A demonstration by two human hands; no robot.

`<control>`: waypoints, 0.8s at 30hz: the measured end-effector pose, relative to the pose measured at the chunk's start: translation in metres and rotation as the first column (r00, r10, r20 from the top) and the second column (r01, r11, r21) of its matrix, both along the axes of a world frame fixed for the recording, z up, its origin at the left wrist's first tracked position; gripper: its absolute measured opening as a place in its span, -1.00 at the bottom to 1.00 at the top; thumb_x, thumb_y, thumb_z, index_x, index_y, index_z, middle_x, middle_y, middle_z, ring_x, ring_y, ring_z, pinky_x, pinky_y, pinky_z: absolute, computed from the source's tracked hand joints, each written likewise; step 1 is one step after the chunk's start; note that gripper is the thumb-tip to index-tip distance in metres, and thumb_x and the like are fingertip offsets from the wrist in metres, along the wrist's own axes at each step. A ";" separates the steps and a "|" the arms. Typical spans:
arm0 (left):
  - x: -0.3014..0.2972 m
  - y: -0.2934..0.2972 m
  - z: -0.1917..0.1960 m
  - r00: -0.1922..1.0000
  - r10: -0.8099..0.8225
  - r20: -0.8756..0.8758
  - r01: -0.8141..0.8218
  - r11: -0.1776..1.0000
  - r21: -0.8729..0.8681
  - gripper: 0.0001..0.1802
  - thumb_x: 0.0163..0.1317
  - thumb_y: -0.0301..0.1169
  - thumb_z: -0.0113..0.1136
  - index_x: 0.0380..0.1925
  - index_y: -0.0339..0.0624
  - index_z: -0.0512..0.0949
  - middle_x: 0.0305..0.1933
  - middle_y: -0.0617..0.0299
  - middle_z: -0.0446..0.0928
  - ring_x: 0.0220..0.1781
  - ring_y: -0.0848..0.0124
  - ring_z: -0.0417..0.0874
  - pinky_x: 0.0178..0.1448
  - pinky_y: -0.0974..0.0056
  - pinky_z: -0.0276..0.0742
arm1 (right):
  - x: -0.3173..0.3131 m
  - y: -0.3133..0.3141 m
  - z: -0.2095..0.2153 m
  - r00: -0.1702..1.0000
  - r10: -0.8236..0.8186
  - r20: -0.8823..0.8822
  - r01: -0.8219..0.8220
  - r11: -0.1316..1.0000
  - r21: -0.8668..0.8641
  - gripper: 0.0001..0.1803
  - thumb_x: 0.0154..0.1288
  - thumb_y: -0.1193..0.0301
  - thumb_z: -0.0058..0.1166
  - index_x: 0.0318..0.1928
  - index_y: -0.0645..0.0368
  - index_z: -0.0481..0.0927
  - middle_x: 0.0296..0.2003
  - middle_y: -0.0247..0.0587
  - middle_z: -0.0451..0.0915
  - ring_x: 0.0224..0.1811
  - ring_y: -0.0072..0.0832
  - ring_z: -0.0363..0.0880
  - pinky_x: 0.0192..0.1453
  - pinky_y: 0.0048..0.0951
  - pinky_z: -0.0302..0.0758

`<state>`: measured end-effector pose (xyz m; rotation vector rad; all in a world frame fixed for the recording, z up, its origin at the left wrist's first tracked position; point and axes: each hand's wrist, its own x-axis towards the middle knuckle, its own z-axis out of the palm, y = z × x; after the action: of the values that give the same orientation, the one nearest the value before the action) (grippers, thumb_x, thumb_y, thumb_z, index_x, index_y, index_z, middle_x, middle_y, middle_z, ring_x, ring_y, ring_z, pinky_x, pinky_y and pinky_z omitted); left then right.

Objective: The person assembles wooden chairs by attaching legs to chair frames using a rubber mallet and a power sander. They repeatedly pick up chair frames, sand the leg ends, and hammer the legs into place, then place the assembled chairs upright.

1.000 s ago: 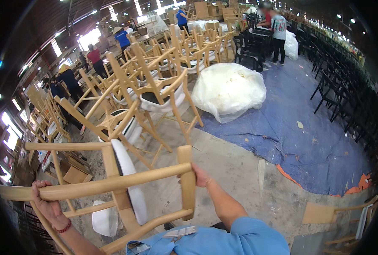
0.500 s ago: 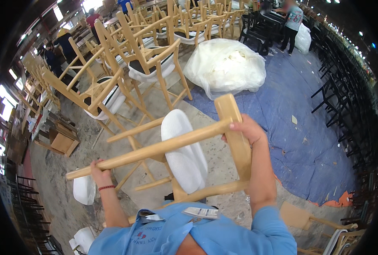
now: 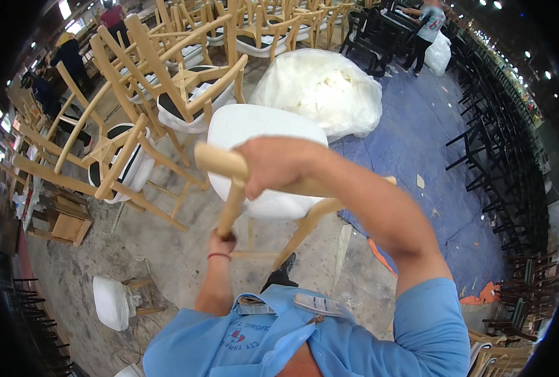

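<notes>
Gripping the pale wooden chair [image 3: 273,204] by its frame, right hand [image 3: 276,164] high and left hand [image 3: 223,241] lower, we have its white seat [image 3: 260,125] just beyond them, concrete floor [image 3: 179,264] stretching left and the blue tarp's [image 3: 417,138] edge rightward.

This looks like a furniture workshop or factory floor, filled with many chairs of a few kinds. Pale wooden chairs [image 3: 179,116] crowd the far left, several upside down and packed close together, and the white-seated chair [image 3: 254,122] in the near middle is of similar pale wood. Black chairs [image 3: 480,138] line the right side in a long row. A large plastic bundle [image 3: 323,91] of white material sits in the far middle, beside a blue sheet [image 3: 411,157] spread over stained bare concrete [image 3: 185,270]. People [image 3: 72,56] stand among the furniture at far left, and another person [image 3: 429,28] at far right
</notes>
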<state>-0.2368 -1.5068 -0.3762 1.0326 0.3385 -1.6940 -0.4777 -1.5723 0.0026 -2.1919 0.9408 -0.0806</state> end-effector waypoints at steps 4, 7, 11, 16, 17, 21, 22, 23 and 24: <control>-0.104 -0.046 -0.026 0.937 -0.186 0.296 0.327 0.768 -0.551 -0.73 0.34 -0.37 0.14 0.02 -0.09 0.48 0.00 0.16 0.55 0.00 0.41 0.59 -0.03 0.18 0.61 | 0.008 -0.024 -0.107 0.926 0.203 -0.318 -0.172 0.977 0.123 -0.32 0.05 0.38 0.26 0.27 -0.02 0.44 -0.21 0.04 0.69 -0.13 -0.03 0.69 -0.03 -0.09 0.57; -0.187 -0.063 -0.027 0.810 -0.226 0.541 0.555 0.595 -0.581 -0.73 0.35 -0.38 0.13 0.04 -0.05 0.47 0.05 0.25 0.56 0.06 0.43 0.60 0.07 0.20 0.62 | -0.050 -0.026 -0.206 0.917 0.084 -0.391 -0.063 0.996 0.064 -0.35 0.16 0.38 0.16 0.30 -0.28 0.41 -0.12 -0.01 0.68 -0.07 -0.04 0.68 0.01 -0.07 0.56; -0.230 -0.093 -0.035 0.847 -0.478 0.231 0.528 0.713 -0.461 -0.72 0.48 -0.15 -0.10 -0.02 -0.01 0.47 -0.08 0.28 0.59 -0.13 0.37 0.64 -0.17 0.21 0.63 | -0.081 -0.054 -0.231 0.770 0.014 -0.637 -0.030 0.999 -0.014 -0.36 0.17 0.38 0.14 0.30 -0.36 0.41 -0.05 -0.05 0.65 0.03 -0.10 0.64 0.10 -0.07 0.51; -0.267 -0.151 -0.033 0.882 -0.435 -0.182 0.368 0.876 -0.311 -0.64 0.48 -0.01 -0.08 -0.08 -0.01 0.50 -0.16 0.29 0.58 -0.25 0.37 0.63 -0.24 0.26 0.60 | -0.108 -0.074 -0.242 0.688 -0.390 -0.613 -0.051 0.816 -0.576 -0.43 0.12 0.29 0.25 0.22 -0.19 0.54 0.19 0.02 0.51 0.24 -0.02 0.50 0.28 -0.03 0.40; -0.266 -0.153 -0.034 0.833 -0.543 -0.103 0.500 0.820 -0.279 -0.63 0.48 0.00 -0.08 -0.08 -0.02 0.51 -0.17 0.28 0.58 -0.25 0.37 0.63 -0.25 0.26 0.60 | -0.111 -0.068 -0.249 0.713 -0.518 -0.472 0.101 0.742 -0.662 -0.42 0.13 0.33 0.22 0.23 -0.13 0.53 0.23 0.05 0.46 0.26 0.03 0.46 0.29 -0.03 0.39; -0.215 -0.172 -0.039 0.452 -0.779 0.434 0.879 0.473 -0.065 -0.55 0.46 0.04 -0.07 -0.03 -0.08 0.53 -0.22 0.27 0.61 -0.31 0.36 0.62 -0.28 0.24 0.57 | -0.137 -0.018 -0.258 0.577 -0.815 -0.051 0.685 0.518 -0.513 -0.34 0.15 0.40 0.14 0.33 0.06 0.40 0.33 0.13 0.33 0.35 0.13 0.32 0.36 -0.06 0.35; -0.206 -0.151 -0.045 0.459 -0.736 0.497 0.882 0.444 -0.158 -0.56 0.45 0.03 -0.04 -0.08 -0.12 0.54 -0.24 0.27 0.63 -0.35 0.32 0.65 -0.27 0.16 0.58 | -0.156 0.020 -0.273 0.469 -0.882 -0.041 0.819 0.452 -0.352 -0.31 0.16 0.40 0.12 0.36 0.09 0.35 0.35 0.14 0.32 0.38 0.14 0.29 0.39 -0.08 0.33; -0.198 -0.138 -0.043 0.367 -0.737 0.568 0.883 0.467 0.036 -0.57 0.44 -0.02 -0.01 -0.18 -0.19 0.57 -0.30 0.24 0.63 -0.37 0.29 0.67 -0.24 0.10 0.59 | -0.169 0.055 -0.283 0.463 -0.874 -0.148 0.839 0.486 -0.245 -0.32 0.16 0.40 0.10 0.35 0.10 0.36 0.31 0.16 0.37 0.34 0.13 0.33 0.38 -0.10 0.34; -0.184 -0.112 -0.048 0.177 -0.753 0.634 0.941 0.318 0.116 -0.64 0.36 -0.14 0.01 -0.21 -0.21 0.59 -0.29 0.10 0.64 -0.31 0.19 0.68 -0.19 0.05 0.59 | -0.185 0.101 -0.296 0.435 -0.864 -0.253 0.871 0.475 -0.126 -0.34 0.17 0.40 0.07 0.35 0.12 0.36 0.27 0.18 0.42 0.31 0.12 0.37 0.36 -0.12 0.36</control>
<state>-0.4203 -1.6187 -0.4247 1.5919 -1.2055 -2.1281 -0.6625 -1.4715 -0.2930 -1.4557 2.1752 -0.2433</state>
